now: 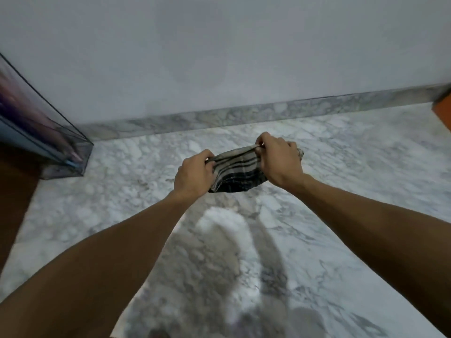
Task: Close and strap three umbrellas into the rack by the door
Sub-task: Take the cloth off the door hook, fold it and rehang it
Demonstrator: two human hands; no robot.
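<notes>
Blur over the whole view, so fine detail hard to make out. Folded umbrella (pixel 238 173) at the centre, held in the air above the marble floor (pixel 353 181), between both hands, not touching the floor. Seen only as a short bundle of striped cloth: pale grey-beige with dark bands on the upper part, darker checked pattern toward 6 o'clock, folds bunched and wrinkled. Handle, shaft and strap not visible; ends of the bundle covered by the hands, only a small dark tip showing past the right hand at 3 o'clock.

Left hand (pixel 194 175) at 9 o'clock of the bundle, fingers curled around its left end, knuckles toward the camera. Right hand (pixel 280 159) at 3 o'clock, slightly higher, curled over the right end, thumb and forefinger pinching the upper edge of the cloth. Fingertips of both mostly hidden behind the cloth.

Transparent dark-edged box (pixel 61 152) at 9 o'clock of the frame, standing on the floor against the wall (pixel 219 57), cut off by the left border; contents smeared into purple and blue streaks, impossible to identify. Brown surface (pixel 14 191) below it, also cut off. Orange-brown corner (pixel 443 111) at 3 o'clock, only a sliver in view. Marble skirting (pixel 244 115) along the foot of the wall. Soft shadows on the floor toward 6 o'clock.
</notes>
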